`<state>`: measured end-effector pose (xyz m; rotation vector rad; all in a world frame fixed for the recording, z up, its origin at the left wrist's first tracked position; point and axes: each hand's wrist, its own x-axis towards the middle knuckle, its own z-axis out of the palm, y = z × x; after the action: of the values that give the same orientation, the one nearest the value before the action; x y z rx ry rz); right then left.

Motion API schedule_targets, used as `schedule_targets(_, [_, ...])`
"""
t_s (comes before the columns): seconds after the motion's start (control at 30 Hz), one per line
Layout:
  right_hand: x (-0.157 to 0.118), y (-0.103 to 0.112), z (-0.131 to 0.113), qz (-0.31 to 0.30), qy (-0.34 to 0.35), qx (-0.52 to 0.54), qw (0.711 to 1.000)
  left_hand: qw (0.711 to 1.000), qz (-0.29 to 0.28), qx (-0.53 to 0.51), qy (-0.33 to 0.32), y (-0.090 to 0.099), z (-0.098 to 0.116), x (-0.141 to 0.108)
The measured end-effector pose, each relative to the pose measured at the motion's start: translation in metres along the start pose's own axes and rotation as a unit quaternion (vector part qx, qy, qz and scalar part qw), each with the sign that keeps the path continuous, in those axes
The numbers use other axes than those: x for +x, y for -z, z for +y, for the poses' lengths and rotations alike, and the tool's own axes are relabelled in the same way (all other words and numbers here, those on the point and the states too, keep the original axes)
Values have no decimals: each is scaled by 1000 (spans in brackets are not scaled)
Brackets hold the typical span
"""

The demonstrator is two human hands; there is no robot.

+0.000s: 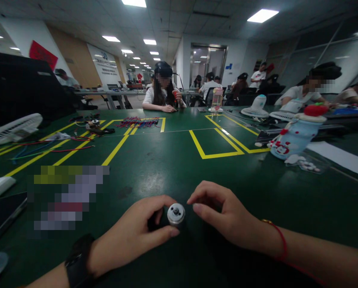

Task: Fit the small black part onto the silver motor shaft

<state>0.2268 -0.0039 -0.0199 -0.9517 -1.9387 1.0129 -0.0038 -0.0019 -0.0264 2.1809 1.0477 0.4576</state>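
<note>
Lower centre: 1 silver cylinder, clamped between thumb and finger of your left grip; face up, axis near-upright. Your right grip: parted, just beside.

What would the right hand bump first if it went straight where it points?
The right hand would probably meet the small silver metal cylinder in the left hand; depth is unclear.

metal cylinder | upright | silver top (dark stub centred) | in left hand

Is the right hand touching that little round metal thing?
Apart: the head view shows a sliver of dark green table between the right hand and the round metal thing.
</note>
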Motion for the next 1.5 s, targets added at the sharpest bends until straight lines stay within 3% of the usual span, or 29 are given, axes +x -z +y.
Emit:
schedule_targets(0.1, [1, 1, 11, 28, -86, 107, 990, 1000, -3, -6, 8, 1, 0, -1])
schedule_targets(0.23, [3, 1, 17, 76, -127, 165, 975, 1000, 1, -4, 13, 1, -1, -2])
schedule_targets(0.47, [6, 1, 15, 78, -139, 161, 974, 1000, 29, 1, 1, 2, -2, -4])
schedule_targets(0.8, [5, 0, 16, 71, -145, 148, 976, 1000, 11, 13, 4, 0, -6, -5])
schedule_targets(0.9, [6, -2, 14, 52, -127, 125, 983, 1000, 3, 7, 5, -1, -4, -3])
schedule_targets(1.07, [10, -10, 3, 18, -10, 0, 1000, 1000, 3, 10, -3, -2, -4, -1])
schedule_targets(1.17, [11, -15, -5, 7, 26, -34, 999, 1000, 0, 10, -8, -3, -4, 0])
schedule_targets(1.5, [16, -20, -14, 9, 16, -67, 998, 1000, 14, 20, -19, -3, -2, 1])
